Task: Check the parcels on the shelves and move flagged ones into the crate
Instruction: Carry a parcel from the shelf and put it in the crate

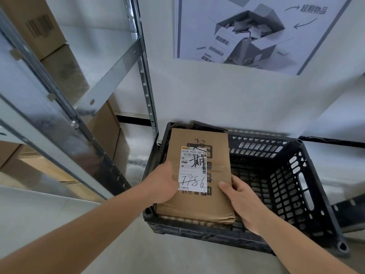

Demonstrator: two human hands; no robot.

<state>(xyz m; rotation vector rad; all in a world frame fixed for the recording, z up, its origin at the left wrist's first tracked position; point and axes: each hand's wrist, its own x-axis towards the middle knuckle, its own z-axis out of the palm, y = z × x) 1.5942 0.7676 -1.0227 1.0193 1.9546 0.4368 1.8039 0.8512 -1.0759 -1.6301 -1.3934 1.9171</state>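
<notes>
1. Flat cardboard parcel (199, 175) held over the left half of the black crate (286, 175), label (193, 169) up, handwritten "7786" on it.
2. Left hand (162, 181) at nine o'clock of the parcel, fingers curled under its edge, thumb on top.
3. Right hand (243, 202) at four o'clock, gripping likewise.
4. Metal shelving (110, 80) with boxes (49, 46) at ten o'clock; poster (256, 30) at one o'clock.

The crate (280, 175) sits right of the shelf rack (146, 76), under the wall poster (256, 30); the parcel (199, 175) lies over its left half.
</notes>
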